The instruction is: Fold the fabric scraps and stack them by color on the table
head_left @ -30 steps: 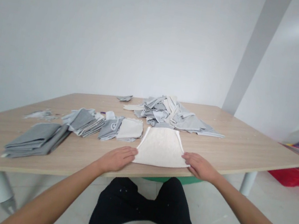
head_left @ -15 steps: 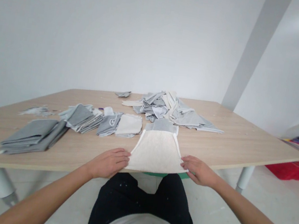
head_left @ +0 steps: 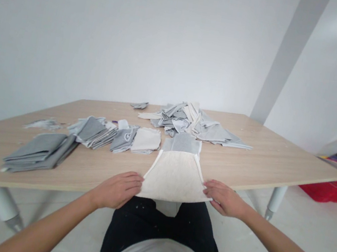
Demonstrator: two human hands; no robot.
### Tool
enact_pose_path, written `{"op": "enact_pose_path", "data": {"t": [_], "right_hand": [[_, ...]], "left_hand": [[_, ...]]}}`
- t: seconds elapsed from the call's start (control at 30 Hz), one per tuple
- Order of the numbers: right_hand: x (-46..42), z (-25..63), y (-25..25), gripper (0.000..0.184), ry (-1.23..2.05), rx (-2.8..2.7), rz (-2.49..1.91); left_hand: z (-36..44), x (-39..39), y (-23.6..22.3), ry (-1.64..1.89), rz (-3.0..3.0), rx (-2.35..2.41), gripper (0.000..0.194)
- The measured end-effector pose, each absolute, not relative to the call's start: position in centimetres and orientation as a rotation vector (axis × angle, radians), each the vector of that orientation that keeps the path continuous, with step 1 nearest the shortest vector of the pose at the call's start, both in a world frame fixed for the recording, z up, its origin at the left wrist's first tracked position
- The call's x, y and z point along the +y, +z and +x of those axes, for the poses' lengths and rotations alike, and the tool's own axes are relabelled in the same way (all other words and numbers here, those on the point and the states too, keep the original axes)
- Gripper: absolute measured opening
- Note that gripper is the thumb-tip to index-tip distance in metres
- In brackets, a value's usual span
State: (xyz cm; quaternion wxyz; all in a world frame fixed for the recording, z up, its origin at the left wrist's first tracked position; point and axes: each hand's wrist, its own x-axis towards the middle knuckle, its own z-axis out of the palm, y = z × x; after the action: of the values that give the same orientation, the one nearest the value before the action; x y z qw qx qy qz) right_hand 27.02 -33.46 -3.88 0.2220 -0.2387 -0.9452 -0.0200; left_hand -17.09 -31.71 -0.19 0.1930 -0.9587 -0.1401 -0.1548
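Note:
A cream fabric piece (head_left: 176, 176) with white bound side edges lies at the front of the table, its lower edge hanging slightly past the table edge. My left hand (head_left: 123, 187) pinches its left corner. At the right corner, my right hand (head_left: 222, 197) grips it between thumb and fingers. Grey fabric (head_left: 182, 143) shows just beyond the cream piece; whether the two are joined I cannot tell. Left of it sit a small cream fabric stack (head_left: 147, 140) and folded grey pieces with a white print (head_left: 123, 138).
A loose heap of grey and cream fabric (head_left: 185, 120) lies at the back of the wooden table (head_left: 245, 164). Folded grey cloth (head_left: 38, 150) and a stack of grey pieces (head_left: 94, 131) are on the left. A red bin (head_left: 331, 189) stands on the floor at right.
Both hands keep hold of the cream fabric piece, which has been drawn slightly toward me. My left hand has moved a little down and left.

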Motion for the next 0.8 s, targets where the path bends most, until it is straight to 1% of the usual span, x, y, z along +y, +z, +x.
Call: {"op": "enact_pose_path", "data": {"t": [0.17,0.3,0.37,0.43,0.5,0.6,0.67,0.8], "right_hand": [[-33.0,26.3,-3.2,0.025,0.003,-2.632,-0.674],[-32.1,26.2,-3.7,0.024,0.152,-2.565,-0.706],[-31.5,26.1,-4.0,0.018,0.269,-2.421,-0.760],[-30.9,25.8,-4.2,0.014,0.400,-2.209,-0.880],[-30.0,25.2,-4.1,0.018,0.534,-1.965,-1.046],[-27.9,23.9,-3.6,0.026,0.654,-1.657,-1.224],[-26.3,23.0,-3.2,0.027,0.655,-1.566,-1.269],[-23.2,21.8,-2.6,0.024,0.587,-1.483,-1.359]], "left_hand": [[-16.9,-31.5,-0.7,-0.441,-2.767,-0.461,0.027],[-17.4,-31.1,-1.3,-0.537,-2.900,-0.550,0.029],[-17.7,-30.8,-1.5,-0.691,-2.982,-0.744,0.026],[-17.6,-30.3,-1.7,-0.927,-2.999,-1.096,0.021],[-16.9,-29.6,-1.7,-1.244,-2.888,-1.504,0.018],[-15.1,-27.8,-1.6,-1.719,-2.560,-1.959,0.024],[-13.8,-26.3,-1.6,-1.852,-2.408,-2.096,0.026],[-11.8,-22.6,-1.9,-1.906,-2.190,-2.247,0.023]]}}
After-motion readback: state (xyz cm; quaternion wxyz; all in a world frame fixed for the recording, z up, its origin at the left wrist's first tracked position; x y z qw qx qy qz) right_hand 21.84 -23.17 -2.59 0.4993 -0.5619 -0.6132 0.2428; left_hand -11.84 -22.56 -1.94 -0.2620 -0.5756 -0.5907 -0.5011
